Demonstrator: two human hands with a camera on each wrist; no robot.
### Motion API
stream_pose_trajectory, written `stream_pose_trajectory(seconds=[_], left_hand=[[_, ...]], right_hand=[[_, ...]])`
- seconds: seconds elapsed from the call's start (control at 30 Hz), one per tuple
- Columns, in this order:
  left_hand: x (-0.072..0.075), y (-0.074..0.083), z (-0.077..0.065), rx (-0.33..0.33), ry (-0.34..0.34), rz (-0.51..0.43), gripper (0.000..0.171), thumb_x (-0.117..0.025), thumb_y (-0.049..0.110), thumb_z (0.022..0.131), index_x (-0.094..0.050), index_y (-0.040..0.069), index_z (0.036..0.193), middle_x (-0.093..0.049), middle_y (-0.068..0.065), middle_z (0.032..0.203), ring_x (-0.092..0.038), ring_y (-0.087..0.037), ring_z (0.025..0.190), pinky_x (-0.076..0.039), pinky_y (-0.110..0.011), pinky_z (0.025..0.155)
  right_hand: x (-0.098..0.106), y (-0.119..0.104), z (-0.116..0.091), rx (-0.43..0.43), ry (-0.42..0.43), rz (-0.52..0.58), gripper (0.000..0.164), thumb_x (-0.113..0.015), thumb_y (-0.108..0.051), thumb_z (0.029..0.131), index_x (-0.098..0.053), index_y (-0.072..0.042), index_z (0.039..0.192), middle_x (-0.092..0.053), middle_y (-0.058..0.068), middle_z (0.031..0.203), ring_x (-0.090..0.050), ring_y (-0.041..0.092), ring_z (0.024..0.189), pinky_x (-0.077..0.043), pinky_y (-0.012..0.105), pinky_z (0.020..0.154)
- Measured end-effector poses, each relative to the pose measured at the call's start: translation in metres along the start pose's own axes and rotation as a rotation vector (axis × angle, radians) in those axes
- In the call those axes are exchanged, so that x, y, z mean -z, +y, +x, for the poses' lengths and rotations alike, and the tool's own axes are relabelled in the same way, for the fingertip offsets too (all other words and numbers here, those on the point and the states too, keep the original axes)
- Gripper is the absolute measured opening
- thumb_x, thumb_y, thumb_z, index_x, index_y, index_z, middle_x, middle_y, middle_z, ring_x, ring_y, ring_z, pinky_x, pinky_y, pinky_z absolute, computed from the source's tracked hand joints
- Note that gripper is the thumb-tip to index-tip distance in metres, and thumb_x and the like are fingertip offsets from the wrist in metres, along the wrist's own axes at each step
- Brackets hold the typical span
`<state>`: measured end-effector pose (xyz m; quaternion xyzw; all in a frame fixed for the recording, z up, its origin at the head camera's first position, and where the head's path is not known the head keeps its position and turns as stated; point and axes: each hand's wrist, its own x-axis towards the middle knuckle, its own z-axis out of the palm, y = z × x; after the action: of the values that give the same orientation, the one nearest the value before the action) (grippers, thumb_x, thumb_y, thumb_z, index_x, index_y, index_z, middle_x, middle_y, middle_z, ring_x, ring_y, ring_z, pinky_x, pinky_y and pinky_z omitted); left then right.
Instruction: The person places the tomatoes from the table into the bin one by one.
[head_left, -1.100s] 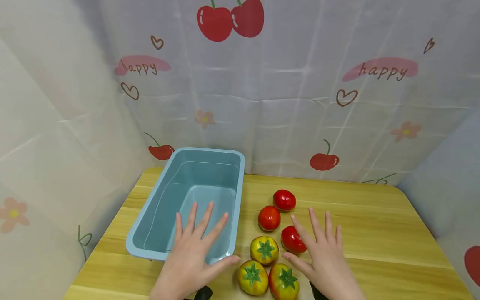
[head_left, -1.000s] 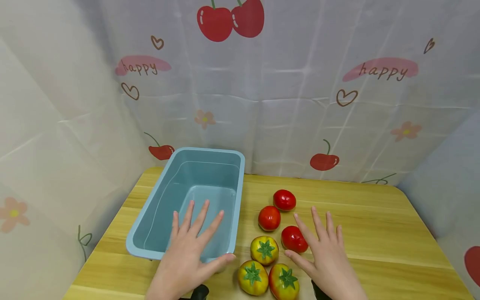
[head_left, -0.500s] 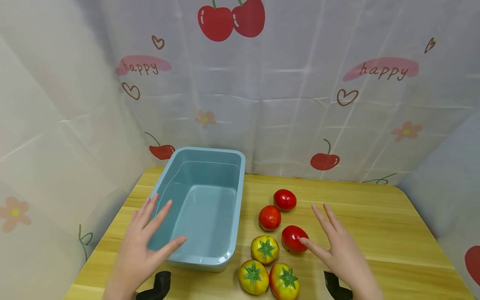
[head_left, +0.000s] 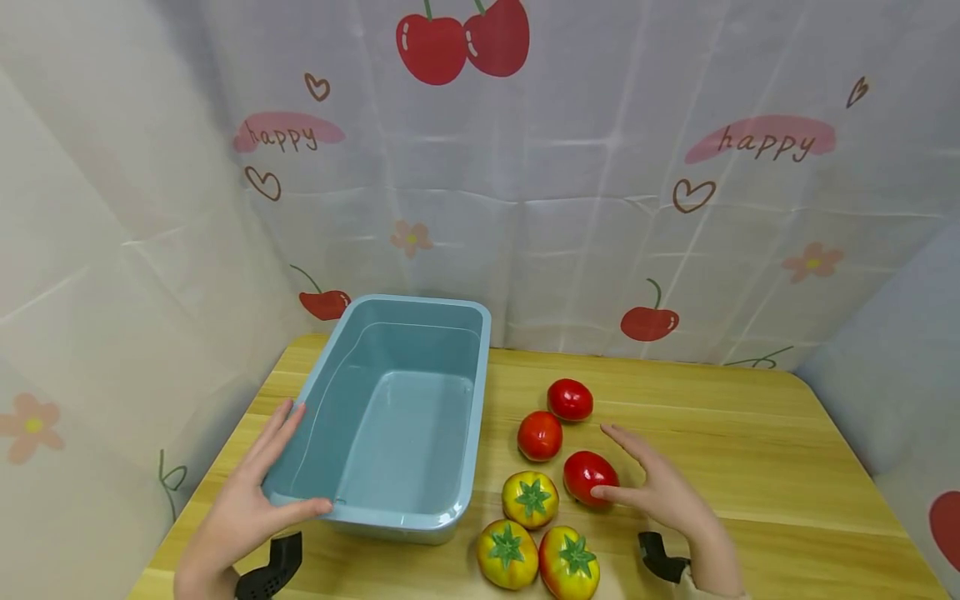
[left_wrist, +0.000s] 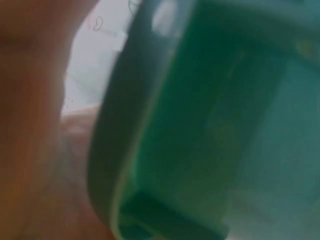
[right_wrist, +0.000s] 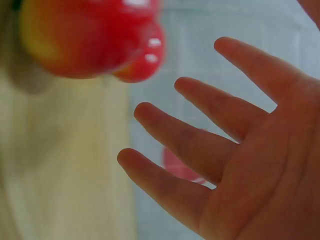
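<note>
A light blue plastic basin (head_left: 481,400) stands at the table's left with nothing inside. My left hand (head_left: 243,492) is at its front left corner, long fingers along the left rim and thumb spread out over the front rim. In the left wrist view the basin wall (left_wrist: 115,135) is close beside the palm. My right hand (head_left: 671,496) hovers right of the nearest red fruit (head_left: 590,478), its thumb overlapping it in the head view. Its fingers are straight and spread in the right wrist view, a glossy red fruit (right_wrist: 90,35) beyond the fingertips.
Two more glossy red fruits (head_left: 569,400) lie behind the nearest one. Several yellow fruits with green leafy tops (head_left: 507,554) sit together at the front. A black wrist camera mount (head_left: 273,571) shows at the left wrist. Printed curtains (head_left: 562,250) enclose the wooden table (head_left: 720,425).
My left hand has moved left from over the basin to its front left corner. My right hand has shifted slightly right and turned, thumb toward the red fruit. Basin and fruits have stayed put.
</note>
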<state>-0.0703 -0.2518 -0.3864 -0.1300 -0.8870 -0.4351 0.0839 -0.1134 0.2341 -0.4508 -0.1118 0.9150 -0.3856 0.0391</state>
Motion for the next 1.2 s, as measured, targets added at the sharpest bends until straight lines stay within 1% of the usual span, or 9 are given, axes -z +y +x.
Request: stream_pose_trajectory(seconds=[0.13, 0.23, 0.33, 0.57, 0.8, 0.83, 0.97, 1.0, 1.2], left_hand=[[0.001, -0.009, 0.0, 0.023, -0.027, -0.005, 0.116, -0.088, 0.017, 0.061, -0.017, 0.024, 0.152, -0.005, 0.008, 0.157, -0.008, -0.01, 0.139, -0.024, -0.057, 0.098], [0.002, -0.013, -0.001, 0.023, -0.031, -0.007, 0.12, -0.089, 0.016, 0.059, -0.014, 0.026, 0.152, -0.006, 0.007, 0.156, -0.009, -0.011, 0.138, -0.023, -0.03, 0.103], [0.002, -0.015, -0.001, 0.008, -0.028, -0.009, 0.122, -0.09, 0.014, 0.057, -0.013, 0.027, 0.151, -0.008, 0.006, 0.156, -0.012, -0.013, 0.138, -0.02, -0.009, 0.093], [0.003, -0.013, 0.0, 0.016, -0.022, 0.003, 0.12, -0.09, 0.015, 0.058, -0.015, 0.022, 0.152, -0.01, 0.007, 0.156, -0.012, -0.012, 0.137, -0.021, -0.007, 0.09], [0.003, -0.012, 0.0, 0.049, -0.029, 0.01, 0.119, -0.09, 0.018, 0.059, -0.015, 0.023, 0.152, -0.01, 0.008, 0.156, -0.014, -0.016, 0.137, -0.028, -0.021, 0.095], [0.003, -0.012, 0.0, 0.05, -0.029, 0.015, 0.119, -0.09, 0.018, 0.059, -0.015, 0.024, 0.152, -0.01, 0.008, 0.156, -0.014, -0.015, 0.136, -0.026, -0.014, 0.092], [0.003, -0.011, 0.0, 0.031, -0.027, 0.002, 0.119, -0.09, 0.016, 0.059, -0.016, 0.022, 0.152, -0.01, 0.007, 0.156, -0.015, -0.014, 0.136, -0.025, -0.013, 0.092], [0.003, -0.011, 0.0, 0.033, -0.026, 0.003, 0.119, -0.09, 0.017, 0.059, -0.016, 0.023, 0.152, -0.01, 0.008, 0.156, -0.015, -0.013, 0.136, -0.023, -0.007, 0.087], [0.003, -0.013, 0.0, 0.046, -0.034, -0.01, 0.118, -0.089, 0.016, 0.06, -0.016, 0.022, 0.152, -0.009, 0.008, 0.156, -0.013, -0.014, 0.137, -0.022, -0.006, 0.088]], right_hand=[[-0.008, 0.012, 0.007, -0.025, -0.043, 0.062, 0.081, -0.079, -0.039, 0.072, -0.044, -0.013, 0.14, -0.042, 0.017, 0.141, -0.041, 0.042, 0.123, -0.034, 0.061, 0.095], [-0.014, 0.019, 0.011, -0.044, -0.069, 0.103, 0.079, -0.08, -0.035, 0.073, -0.045, -0.012, 0.139, -0.045, 0.016, 0.138, -0.045, 0.039, 0.119, -0.035, 0.06, 0.095], [-0.019, 0.023, 0.014, -0.068, -0.08, 0.132, 0.077, -0.081, -0.034, 0.072, -0.047, -0.012, 0.138, -0.047, 0.016, 0.135, -0.046, 0.037, 0.117, -0.036, 0.059, 0.095], [-0.025, 0.027, 0.017, -0.098, -0.085, 0.146, 0.072, -0.081, -0.034, 0.072, -0.051, -0.016, 0.136, -0.049, 0.014, 0.135, -0.047, 0.035, 0.118, -0.04, 0.052, 0.094], [-0.021, 0.017, 0.016, -0.116, -0.082, 0.203, 0.072, -0.079, -0.033, 0.075, -0.047, -0.015, 0.137, -0.048, 0.016, 0.134, -0.048, 0.038, 0.116, -0.047, 0.047, 0.087], [-0.02, 0.014, 0.016, -0.108, -0.075, 0.206, 0.072, -0.078, -0.033, 0.076, -0.047, -0.014, 0.138, -0.048, 0.016, 0.134, -0.048, 0.039, 0.116, -0.047, 0.047, 0.087], [-0.015, 0.004, 0.013, -0.058, -0.047, 0.199, 0.07, -0.077, -0.034, 0.077, -0.047, -0.013, 0.137, -0.049, 0.015, 0.134, -0.049, 0.04, 0.115, -0.045, 0.051, 0.088], [-0.014, 0.001, 0.012, -0.047, -0.04, 0.202, 0.07, -0.077, -0.035, 0.077, -0.047, -0.013, 0.137, -0.049, 0.014, 0.134, -0.049, 0.039, 0.115, -0.044, 0.052, 0.089], [-0.013, -0.018, 0.011, 0.025, 0.013, 0.227, 0.07, -0.077, -0.036, 0.077, -0.047, -0.016, 0.136, -0.051, 0.008, 0.133, -0.051, 0.033, 0.115, -0.043, 0.051, 0.091]])
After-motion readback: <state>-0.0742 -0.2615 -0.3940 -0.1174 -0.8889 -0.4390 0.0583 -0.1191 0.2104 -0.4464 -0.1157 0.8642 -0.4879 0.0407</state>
